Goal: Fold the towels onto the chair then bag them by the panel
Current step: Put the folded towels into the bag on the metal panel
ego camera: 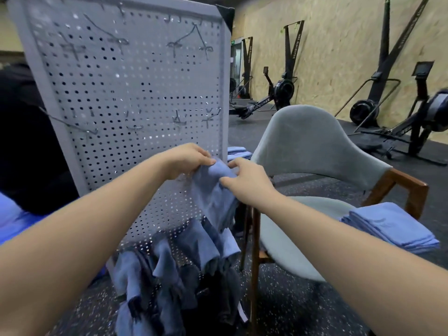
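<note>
- Nearest, the left forearm [80,229] and right forearm [339,236] stretched toward the pegboard panel [126,81].
- The left grip [191,161] was pinched on the top of a blue towel [213,192]. The right grip [247,180] pinched the same cloth just beside it, and the towel hung in front of the panel.
- Unfolded towels [174,270] lay heaped at the panel's foot, and a folded stack [390,229] sat on the chair [312,146] seat.
- To fold well, the grips should probably slide apart along the hem to the corners, pull it taut, then match the edges.

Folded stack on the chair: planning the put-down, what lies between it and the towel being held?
Head view: the right hand and forearm, then bare chair seat before the folded stack.
</note>
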Tool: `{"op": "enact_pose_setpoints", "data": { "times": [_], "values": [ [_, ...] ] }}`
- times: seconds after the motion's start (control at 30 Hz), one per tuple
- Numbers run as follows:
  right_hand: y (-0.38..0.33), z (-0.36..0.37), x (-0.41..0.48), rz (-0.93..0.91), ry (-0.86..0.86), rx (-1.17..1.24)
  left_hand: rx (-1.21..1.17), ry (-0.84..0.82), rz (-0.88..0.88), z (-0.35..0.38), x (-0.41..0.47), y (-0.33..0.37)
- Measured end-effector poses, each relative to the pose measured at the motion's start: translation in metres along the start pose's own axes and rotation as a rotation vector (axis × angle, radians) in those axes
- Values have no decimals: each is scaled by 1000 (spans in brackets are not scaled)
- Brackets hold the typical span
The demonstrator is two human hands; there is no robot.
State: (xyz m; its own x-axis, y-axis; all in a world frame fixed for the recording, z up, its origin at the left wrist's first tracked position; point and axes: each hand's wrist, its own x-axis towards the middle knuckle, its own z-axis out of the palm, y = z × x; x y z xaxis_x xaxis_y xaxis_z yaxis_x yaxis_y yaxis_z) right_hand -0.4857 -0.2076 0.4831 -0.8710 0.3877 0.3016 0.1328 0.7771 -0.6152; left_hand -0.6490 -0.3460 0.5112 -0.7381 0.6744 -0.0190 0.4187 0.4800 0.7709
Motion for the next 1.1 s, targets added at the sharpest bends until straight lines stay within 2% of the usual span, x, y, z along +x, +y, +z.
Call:
{"op": "enact_pose_setpoints", "data": {
  "times": [0.2, 0.4, 0.53, 0.6, 0.7, 0.8, 0.97, 1.1],
  "values": [
    [-17, 36, 46, -60, 16, -142, 308, 212, 85, -8, 27, -12],
    [-11, 70, 68, -62, -18, -229, 644, 212, 56, 1, 32, -14],
    [0, 74, 58, -105, -122, -259, 707, 298, 61, 12, 33, -19],
    [5, 71, 53, -132, -156, -255, 752, 273, 72, 16, 31, -18],
    [11, 60, 45, -113, -162, -225, 707, 196, 82, 19, 29, -19],
    [18, 39, 30, -74, -136, -211, 630, 232, 95, 22, 23, -16],
    [46, -15, -3, -16, 25, -173, 419, 261, 243, 55, 6, 21],
    [86, -64, -31, 98, 91, -171, 300, 219, 334, 105, -8, 61]
  ]
}}
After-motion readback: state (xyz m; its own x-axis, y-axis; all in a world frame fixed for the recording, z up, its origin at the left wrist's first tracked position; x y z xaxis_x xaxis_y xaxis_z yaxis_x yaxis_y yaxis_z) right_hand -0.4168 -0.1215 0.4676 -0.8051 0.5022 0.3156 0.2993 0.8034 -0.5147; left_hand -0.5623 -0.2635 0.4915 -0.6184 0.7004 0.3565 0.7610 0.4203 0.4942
